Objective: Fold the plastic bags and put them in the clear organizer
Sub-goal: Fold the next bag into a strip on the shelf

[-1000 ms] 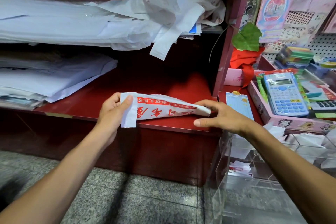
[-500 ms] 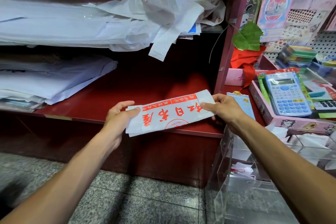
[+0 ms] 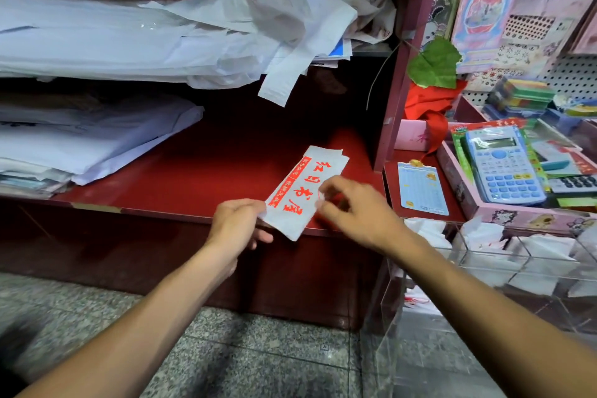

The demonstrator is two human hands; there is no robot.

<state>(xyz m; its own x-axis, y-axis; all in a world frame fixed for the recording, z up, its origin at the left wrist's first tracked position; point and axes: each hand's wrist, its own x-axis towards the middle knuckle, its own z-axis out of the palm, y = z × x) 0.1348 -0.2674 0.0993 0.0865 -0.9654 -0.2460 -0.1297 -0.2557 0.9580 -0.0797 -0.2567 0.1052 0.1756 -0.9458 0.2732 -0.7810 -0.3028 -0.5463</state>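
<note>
Two hands on one folded plastic bag, over the front edge of the red shelf.

I see the left hand pinching the bag's near lower corner, thumb on top and fingers curled beneath. The right hand has curled fingertips at the bag's right edge near the middle; I cannot tell whether they actually grip it. The bag is a long strip with red lettering facing up, its long axis running from the near left corner up and away to the right. The clear organizer stands at lower right.
</note>
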